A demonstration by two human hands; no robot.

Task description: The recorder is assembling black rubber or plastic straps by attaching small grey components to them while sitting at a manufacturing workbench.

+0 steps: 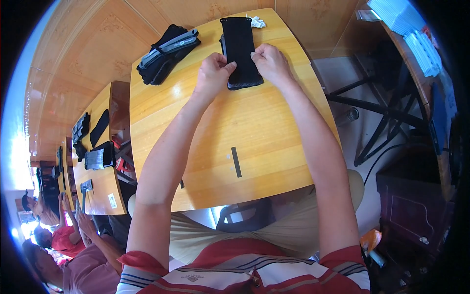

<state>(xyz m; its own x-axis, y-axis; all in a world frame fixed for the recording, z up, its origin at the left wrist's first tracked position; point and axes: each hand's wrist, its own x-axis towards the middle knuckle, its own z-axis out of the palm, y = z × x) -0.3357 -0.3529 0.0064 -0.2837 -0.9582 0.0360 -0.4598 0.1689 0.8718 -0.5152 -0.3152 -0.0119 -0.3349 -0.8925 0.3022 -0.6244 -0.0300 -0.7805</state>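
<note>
A black, long flat fabric piece (241, 46) lies lengthwise at the far side of the wooden table (210, 122). It seems to rest on more dark layers, whose edges show along its left side and near end. At its left edge, my left hand (214, 71) is closed with the thumb lying on the cloth. My right hand (271, 62) pinches the right edge, a little higher up. Both hands' undersides are hidden. To the left sits a bundle of black fabric pieces with grey bands (169, 53), bound by a dark strap.
Crumpled white material (257, 22) lies behind the fabric. A short black strip (236, 162) is on the near tabletop. Leftward, another table (105, 191) bears dark fabric stacks, with people seated beside it. White stacked packs (422, 51) stand on a right-hand table above black metal legs.
</note>
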